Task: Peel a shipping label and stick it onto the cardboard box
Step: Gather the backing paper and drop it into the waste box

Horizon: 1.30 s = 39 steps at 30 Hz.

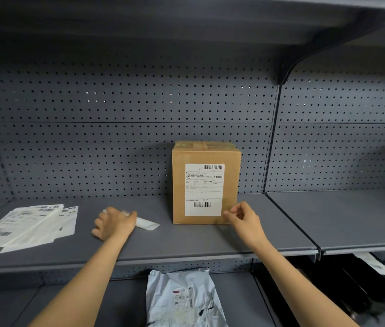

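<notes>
A brown cardboard box stands upright on the grey shelf. A white shipping label with barcodes is stuck flat on its front face. My right hand hovers at the box's lower right corner, fingers pinched loosely, with nothing visible in them. My left hand rests on the shelf to the left of the box, closed over a rolled white backing sheet that pokes out to the right.
A fanned pile of label sheets lies at the shelf's left. A grey plastic mailer bag sits on the lower shelf. Dark items crowd the lower right. A pegboard wall stands behind.
</notes>
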### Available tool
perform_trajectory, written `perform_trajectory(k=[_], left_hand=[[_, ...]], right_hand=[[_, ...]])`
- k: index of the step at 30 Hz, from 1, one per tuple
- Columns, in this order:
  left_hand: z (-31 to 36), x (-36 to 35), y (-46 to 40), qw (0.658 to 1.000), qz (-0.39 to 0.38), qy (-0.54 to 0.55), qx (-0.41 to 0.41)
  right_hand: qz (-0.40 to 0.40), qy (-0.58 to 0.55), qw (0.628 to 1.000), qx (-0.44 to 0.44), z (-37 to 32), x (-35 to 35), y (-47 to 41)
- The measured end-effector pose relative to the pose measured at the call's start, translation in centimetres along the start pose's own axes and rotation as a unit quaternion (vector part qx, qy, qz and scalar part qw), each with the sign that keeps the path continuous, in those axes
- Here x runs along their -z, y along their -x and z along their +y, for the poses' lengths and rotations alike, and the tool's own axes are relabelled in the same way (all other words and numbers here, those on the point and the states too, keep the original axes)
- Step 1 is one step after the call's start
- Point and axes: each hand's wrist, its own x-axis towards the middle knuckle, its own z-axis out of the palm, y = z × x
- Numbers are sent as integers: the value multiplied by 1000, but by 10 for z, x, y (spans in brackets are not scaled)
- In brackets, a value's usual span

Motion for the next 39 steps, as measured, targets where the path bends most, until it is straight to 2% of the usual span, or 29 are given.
perform_trajectory(k=[8, 12, 15, 20, 24, 30, 35, 39], left_hand=[[-2, -4, 0, 999, -32, 12, 0], [-2, -2, -1, 989, -54, 136, 0], [-2, 5, 2, 960, -69, 270, -6], [-1, 22, 16, 881, -116, 459, 20], [-9, 40, 37, 859, -125, 497, 19], [-40, 73, 75, 850, -87, 519, -7], [-88, 103, 102, 856, -39, 514, -35], [-138, 129, 125, 866, 17, 500, -10]], right_hand=[[-10, -14, 1000, 5, -2, -8, 6], [-20, -25, 999, 6, -3, -11, 9], [-32, -29, 999, 8, -5, -14, 12], [-60, -55, 997, 7, -13, -23, 15], [-107, -74, 991, 22, -24, -37, 25], [-202, -119, 971, 52, -48, -66, 53], [-295, -156, 942, 47, -73, -96, 86], [-360, -161, 918, 53, -90, -125, 118]])
